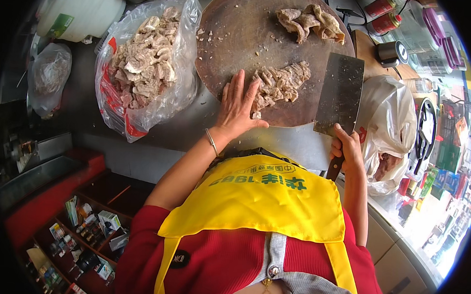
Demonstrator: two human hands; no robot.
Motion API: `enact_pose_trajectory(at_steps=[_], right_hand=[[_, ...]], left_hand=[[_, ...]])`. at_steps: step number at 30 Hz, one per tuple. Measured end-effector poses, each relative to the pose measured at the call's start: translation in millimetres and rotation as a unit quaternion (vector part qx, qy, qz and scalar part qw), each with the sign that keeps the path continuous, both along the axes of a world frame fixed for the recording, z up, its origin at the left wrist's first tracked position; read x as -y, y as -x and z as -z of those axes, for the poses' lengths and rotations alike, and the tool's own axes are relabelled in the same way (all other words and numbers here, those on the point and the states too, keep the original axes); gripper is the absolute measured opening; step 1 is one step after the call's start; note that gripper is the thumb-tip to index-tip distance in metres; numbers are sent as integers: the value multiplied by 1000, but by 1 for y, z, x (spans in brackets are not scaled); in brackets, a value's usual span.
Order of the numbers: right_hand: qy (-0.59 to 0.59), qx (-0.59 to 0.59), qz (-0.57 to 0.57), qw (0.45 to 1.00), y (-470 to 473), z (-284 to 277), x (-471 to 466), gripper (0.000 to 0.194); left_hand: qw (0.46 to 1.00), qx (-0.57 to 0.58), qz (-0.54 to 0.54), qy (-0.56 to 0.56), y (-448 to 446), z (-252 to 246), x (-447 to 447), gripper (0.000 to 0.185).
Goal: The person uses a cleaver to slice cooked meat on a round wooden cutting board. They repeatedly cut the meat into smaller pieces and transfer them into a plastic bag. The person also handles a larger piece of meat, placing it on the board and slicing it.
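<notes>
My right hand (346, 149) grips the wooden handle of a broad cleaver (339, 94), its blade resting flat or nearly so over the right edge of a round chopping board (232, 51). With fingers spread, my left hand (239, 103) lies at the board's near edge, its fingers against a pile of cut, cooked-looking meat pieces (282, 83). Farther back on the same board is a larger uncut folded piece of meat (310, 23). Small crumbs are scattered over the board's surface.
Left of the board, an open clear plastic bag (146, 62) is heaped with chopped meat. A white plastic tub (81, 9) stands behind it. To the right are a white plastic bag (388, 127) with meat, a portable gas stove (422, 133), red cans (382, 23) and a metal cup (392, 53).
</notes>
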State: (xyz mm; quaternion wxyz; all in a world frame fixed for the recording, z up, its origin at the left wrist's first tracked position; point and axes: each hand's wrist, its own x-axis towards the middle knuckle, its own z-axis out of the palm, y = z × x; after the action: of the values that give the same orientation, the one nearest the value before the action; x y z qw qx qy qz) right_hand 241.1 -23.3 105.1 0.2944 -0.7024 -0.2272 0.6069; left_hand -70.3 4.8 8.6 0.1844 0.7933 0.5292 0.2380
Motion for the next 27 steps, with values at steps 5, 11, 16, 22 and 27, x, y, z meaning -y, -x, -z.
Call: enact_pose_trajectory(at_steps=[5,11,16,22,27], right_hand=[[42,0,-43,998,-9,24,-18,33],[42,-42,-125,990,6,28,-50,35],[41,-78,-199,976,24,37,-64,36],[16,-89,-257,962,48,33,-74,34],[10,-108,-261,959,72,16,-75,36]], left_hand=[[998,60,16,-28,-5,3,-30,113],[981,189,34,-16,-25,7,-55,105],[977,209,-5,-41,-59,3,-62,94],[965,237,-78,-81,-72,4,-76,76],[948,274,-118,-107,-61,-11,-76,69]])
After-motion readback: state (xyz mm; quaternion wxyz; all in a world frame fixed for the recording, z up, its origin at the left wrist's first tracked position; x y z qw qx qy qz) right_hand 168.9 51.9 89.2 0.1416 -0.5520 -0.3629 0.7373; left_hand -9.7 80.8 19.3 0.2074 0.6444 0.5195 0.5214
